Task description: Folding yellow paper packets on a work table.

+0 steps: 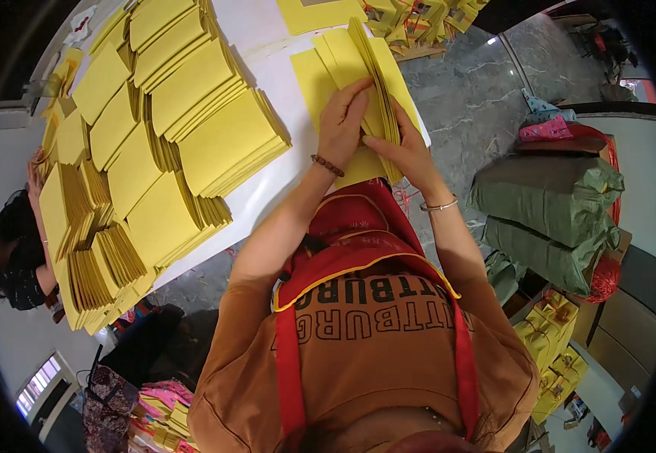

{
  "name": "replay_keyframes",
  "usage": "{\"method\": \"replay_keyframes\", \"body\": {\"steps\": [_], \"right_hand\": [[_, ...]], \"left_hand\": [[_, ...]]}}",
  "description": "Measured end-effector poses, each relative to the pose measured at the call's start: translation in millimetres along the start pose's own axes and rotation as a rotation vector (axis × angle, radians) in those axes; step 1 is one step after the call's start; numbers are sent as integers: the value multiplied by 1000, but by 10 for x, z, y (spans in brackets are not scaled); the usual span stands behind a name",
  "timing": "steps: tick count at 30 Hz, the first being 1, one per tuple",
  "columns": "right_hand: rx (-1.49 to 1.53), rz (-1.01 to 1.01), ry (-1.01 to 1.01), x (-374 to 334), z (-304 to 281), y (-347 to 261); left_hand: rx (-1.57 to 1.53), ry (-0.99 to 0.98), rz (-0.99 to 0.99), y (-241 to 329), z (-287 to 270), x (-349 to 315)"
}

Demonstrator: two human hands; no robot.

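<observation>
Near the right end of the white table, I hold a bundle of folded yellow paper sheets (377,75) standing on edge between my two hands. My left hand (341,124), with a beaded bracelet at the wrist, presses its curled fingers against the bundle's left side. From the right, my right hand (409,153) grips the lower part, its thumb toward me and its fingers partly hidden behind the paper. Flat yellow sheets (309,84) lie under and beside the bundle. To the left, several overlapping stacks of folded yellow paper (226,143) cover much of the tabletop.
The white table (264,45) ends just right of my hands, above a grey marbled floor (456,98). Another person's hand (35,177) touches the stacks at far left. Green wrapped bales (547,196) stand at right. Yellow bundles (426,23) lie beyond the table.
</observation>
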State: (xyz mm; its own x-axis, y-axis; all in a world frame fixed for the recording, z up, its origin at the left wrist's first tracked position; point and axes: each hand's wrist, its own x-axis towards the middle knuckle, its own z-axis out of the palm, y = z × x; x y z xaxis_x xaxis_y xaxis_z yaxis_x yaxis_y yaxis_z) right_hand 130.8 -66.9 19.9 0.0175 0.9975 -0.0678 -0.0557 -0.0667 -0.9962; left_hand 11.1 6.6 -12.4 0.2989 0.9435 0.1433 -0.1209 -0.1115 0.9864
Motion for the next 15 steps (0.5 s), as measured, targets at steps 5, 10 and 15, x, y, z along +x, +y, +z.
{"method": "replay_keyframes", "body": {"steps": [5, 10, 15], "right_hand": [[-24, -7, 10, -5, 25, -21], [-19, -2, -4, 10, 5, -5], [25, 5, -1, 5, -2, -10]], "left_hand": [[-108, 48, -22, 76, 59, -30], [-108, 32, -28, 46, 45, -24], [-114, 23, -35, 24, 32, -23]]}}
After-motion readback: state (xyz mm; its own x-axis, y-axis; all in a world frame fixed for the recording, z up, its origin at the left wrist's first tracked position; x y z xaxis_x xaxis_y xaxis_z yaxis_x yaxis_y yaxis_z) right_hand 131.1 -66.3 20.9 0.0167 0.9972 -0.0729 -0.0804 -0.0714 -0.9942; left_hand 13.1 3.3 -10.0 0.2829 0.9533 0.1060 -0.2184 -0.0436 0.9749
